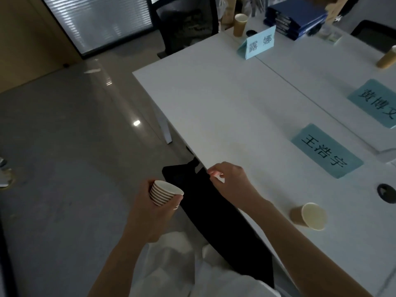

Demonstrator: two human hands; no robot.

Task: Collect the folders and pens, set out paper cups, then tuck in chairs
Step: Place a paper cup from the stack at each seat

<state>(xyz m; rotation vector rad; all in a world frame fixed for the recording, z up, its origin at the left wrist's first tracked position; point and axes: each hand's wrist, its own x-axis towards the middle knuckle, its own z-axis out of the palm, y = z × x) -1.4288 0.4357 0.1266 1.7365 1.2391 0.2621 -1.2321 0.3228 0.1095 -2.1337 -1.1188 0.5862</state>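
- White table (225, 99), dim office; cup (308, 216) placed beside name card (326, 151).
- Left hand (150, 211) gripped cup stack (165, 192) as supply.
- Right hand (229, 179) over table edge, fingers loosely curled, holding nothing.

Bare forearms, no sleeves in view; white garment (171, 264) below.

White table (214, 99), seam running between its two tops; on it, near edge: paper cup (309, 215) upright; blue name card (326, 150) beside it; second card (376, 101) across the seam; third card (258, 42) standing at far end; far cup (240, 24); blue folders (296, 18) stacked; another cup (386, 58) at right edge; black grommet (386, 192).
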